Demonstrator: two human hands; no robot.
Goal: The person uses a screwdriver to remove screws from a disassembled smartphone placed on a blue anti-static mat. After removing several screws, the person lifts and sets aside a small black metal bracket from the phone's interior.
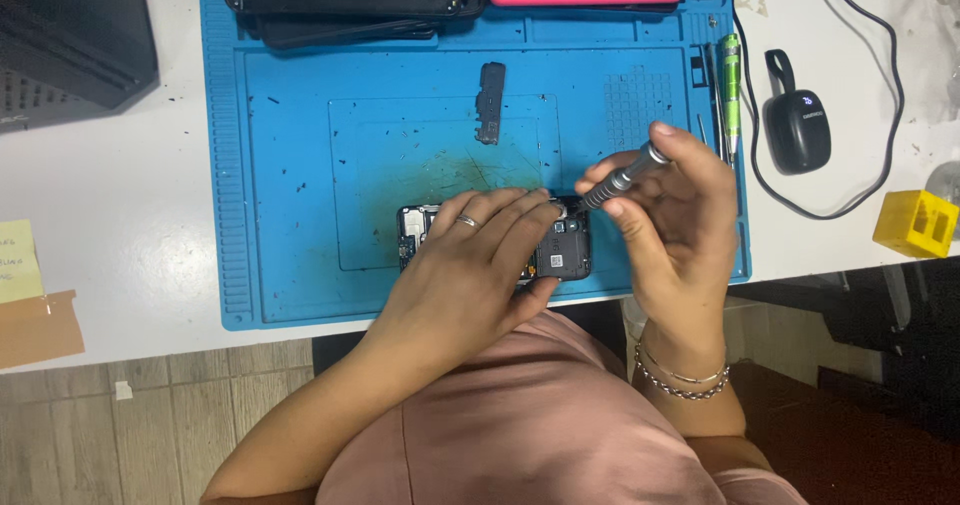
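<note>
A white table (150, 225) fills most of the frame, evenly lit with no hard shadows. Along the bottom left, pale wood-look floor planks (130, 435) show beneath its front edge. At the lower right the floor (840, 435) turns dark reddish brown. A dark boxy case (70, 35) sits at the upper left corner of the table.

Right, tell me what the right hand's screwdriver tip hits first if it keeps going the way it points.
The right hand aims the screwdriver down-left; it would most likely meet the opened phone at its top corner, beside the left hand.
</note>
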